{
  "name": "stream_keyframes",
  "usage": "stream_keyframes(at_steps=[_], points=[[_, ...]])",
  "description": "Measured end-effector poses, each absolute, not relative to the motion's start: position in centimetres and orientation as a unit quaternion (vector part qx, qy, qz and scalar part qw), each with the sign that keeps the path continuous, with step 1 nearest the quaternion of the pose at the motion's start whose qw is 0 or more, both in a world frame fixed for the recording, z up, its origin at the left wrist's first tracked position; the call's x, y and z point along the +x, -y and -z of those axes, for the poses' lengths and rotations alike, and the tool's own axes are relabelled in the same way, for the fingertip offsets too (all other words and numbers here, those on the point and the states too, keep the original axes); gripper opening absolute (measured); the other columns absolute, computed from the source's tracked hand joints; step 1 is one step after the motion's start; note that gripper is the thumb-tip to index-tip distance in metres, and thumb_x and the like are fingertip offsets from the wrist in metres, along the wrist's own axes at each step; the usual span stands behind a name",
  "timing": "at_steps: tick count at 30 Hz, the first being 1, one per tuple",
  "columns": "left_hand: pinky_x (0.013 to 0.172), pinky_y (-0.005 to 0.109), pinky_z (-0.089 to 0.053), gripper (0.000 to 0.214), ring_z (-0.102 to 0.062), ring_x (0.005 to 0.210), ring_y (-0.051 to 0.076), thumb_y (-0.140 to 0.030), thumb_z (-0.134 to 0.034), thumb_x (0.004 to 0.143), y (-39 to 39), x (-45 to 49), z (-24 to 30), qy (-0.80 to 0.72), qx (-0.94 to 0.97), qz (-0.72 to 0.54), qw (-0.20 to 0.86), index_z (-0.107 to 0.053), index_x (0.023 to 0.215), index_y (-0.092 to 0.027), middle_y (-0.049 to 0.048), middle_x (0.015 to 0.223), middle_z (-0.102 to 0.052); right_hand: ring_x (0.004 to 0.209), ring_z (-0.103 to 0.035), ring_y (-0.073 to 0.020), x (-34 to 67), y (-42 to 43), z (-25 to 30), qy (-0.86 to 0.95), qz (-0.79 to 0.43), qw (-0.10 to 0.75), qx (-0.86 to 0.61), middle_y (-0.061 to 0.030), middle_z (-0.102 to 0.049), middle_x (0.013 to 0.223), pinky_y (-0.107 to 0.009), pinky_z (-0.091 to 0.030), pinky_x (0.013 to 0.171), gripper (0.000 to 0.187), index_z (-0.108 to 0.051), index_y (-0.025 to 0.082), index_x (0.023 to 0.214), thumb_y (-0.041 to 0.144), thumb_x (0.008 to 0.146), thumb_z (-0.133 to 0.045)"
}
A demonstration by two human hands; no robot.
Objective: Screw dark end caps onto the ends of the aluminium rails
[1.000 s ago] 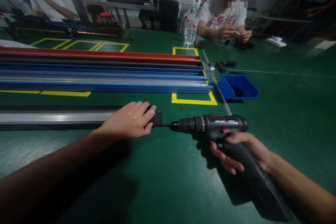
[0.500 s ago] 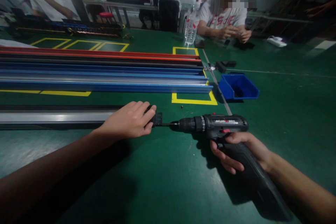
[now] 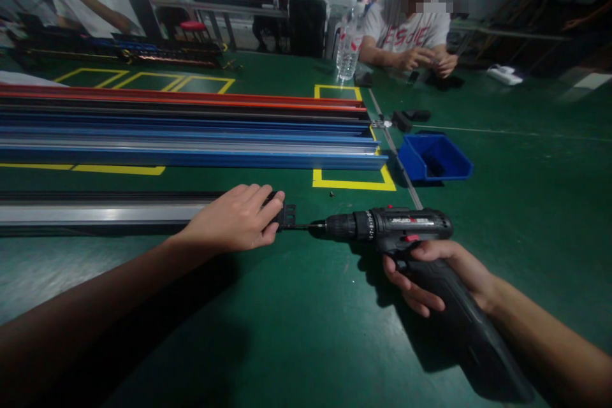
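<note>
My left hand [image 3: 239, 217] is closed over the black end piece [image 3: 289, 214] at the right end of a long black and silver metal profile [image 3: 105, 213]. Its fingers hide most of that end piece. Wrapped round the handle of a black cordless drill [image 3: 411, 224] is my right hand [image 3: 430, 277]. The drill points left, and its long thin bit [image 3: 303, 226] reaches the end piece beside my left fingertips. Whether the tip sits in a screw is hidden. A tiny dark screw-like part [image 3: 331, 194] lies on the table behind the bit.
Long blue profiles [image 3: 191, 156] and an orange one [image 3: 191, 94] lie behind my hands. A blue bin [image 3: 459, 169] with dark parts stands to the right, near small black blocks [image 3: 402, 120]. Plastic bottles [image 3: 348, 51] stand before a seated person [image 3: 406, 32] across the green table [image 3: 296, 331].
</note>
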State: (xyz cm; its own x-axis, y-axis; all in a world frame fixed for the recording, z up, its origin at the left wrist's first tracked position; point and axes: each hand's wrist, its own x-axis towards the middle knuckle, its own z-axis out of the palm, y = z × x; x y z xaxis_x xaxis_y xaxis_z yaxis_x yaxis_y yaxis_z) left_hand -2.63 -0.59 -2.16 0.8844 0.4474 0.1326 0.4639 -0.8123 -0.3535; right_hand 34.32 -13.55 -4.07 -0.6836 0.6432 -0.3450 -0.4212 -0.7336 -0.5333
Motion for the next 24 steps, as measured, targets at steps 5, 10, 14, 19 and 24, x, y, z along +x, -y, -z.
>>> stream_keyframes(at_steps=[5, 10, 14, 19, 24], points=[[0.078, 0.044, -0.057, 0.048, -0.067, 0.097, 0.033, -0.028, -0.044, 0.097, 0.55, -2.65, 2.19, 0.234, -0.953, 0.028, 0.189, -0.061, 0.133, -0.002, 0.0258, 0.116, -0.067, 0.049, -0.064, -0.0107, 34.37, 13.56, 4.22, 0.207, -0.895, 0.299, -0.257, -0.0093, -0.067, 0.087, -0.03, -0.06, 0.064, 0.038, -0.068, 0.002, 0.111, 0.033, 0.093, -0.053], [0.075, 0.043, -0.057, 0.048, -0.068, 0.094, 0.033, -0.029, -0.043, 0.097, 0.5, -2.6, 2.24, 0.228, -0.953, 0.043, 0.197, -0.064, 0.129, 0.0, 0.0257, 0.112, -0.068, 0.052, -0.066, -0.0116, 34.41, 13.6, 4.31, 0.203, -0.897, 0.302, -0.252, -0.01, -0.068, 0.087, -0.03, -0.06, 0.064, 0.04, -0.069, 0.002, 0.112, 0.033, 0.093, -0.053], [0.075, 0.043, -0.056, 0.047, -0.068, 0.093, 0.033, -0.028, -0.044, 0.097, 0.47, -2.63, 2.25, 0.227, -0.952, 0.045, 0.201, -0.063, 0.13, -0.001, 0.0256, 0.112, -0.068, 0.052, -0.066, -0.0116, 34.4, 13.55, 4.18, 0.2, -0.899, 0.297, -0.252, -0.0096, -0.068, 0.088, -0.03, -0.06, 0.065, 0.04, -0.07, 0.003, 0.113, 0.033, 0.092, -0.054], [0.077, 0.044, -0.056, 0.049, -0.067, 0.096, 0.034, -0.029, -0.042, 0.098, 0.51, -2.69, 2.26, 0.23, -0.953, 0.033, 0.196, -0.062, 0.132, -0.001, 0.0258, 0.114, -0.067, 0.051, -0.065, -0.0109, 34.4, 13.46, 4.12, 0.204, -0.899, 0.291, -0.254, -0.0086, -0.069, 0.088, -0.029, -0.06, 0.064, 0.039, -0.071, 0.004, 0.112, 0.034, 0.092, -0.054], [0.081, 0.044, -0.055, 0.05, -0.067, 0.101, 0.034, -0.029, -0.042, 0.097, 0.62, -2.63, 2.14, 0.247, -0.951, 0.007, 0.184, -0.06, 0.136, -0.003, 0.0251, 0.118, -0.067, 0.051, -0.063, -0.01, 34.41, 13.56, 3.94, 0.209, -0.895, 0.291, -0.265, -0.0079, -0.068, 0.088, -0.029, -0.059, 0.064, 0.039, -0.07, 0.005, 0.111, 0.034, 0.092, -0.054]])
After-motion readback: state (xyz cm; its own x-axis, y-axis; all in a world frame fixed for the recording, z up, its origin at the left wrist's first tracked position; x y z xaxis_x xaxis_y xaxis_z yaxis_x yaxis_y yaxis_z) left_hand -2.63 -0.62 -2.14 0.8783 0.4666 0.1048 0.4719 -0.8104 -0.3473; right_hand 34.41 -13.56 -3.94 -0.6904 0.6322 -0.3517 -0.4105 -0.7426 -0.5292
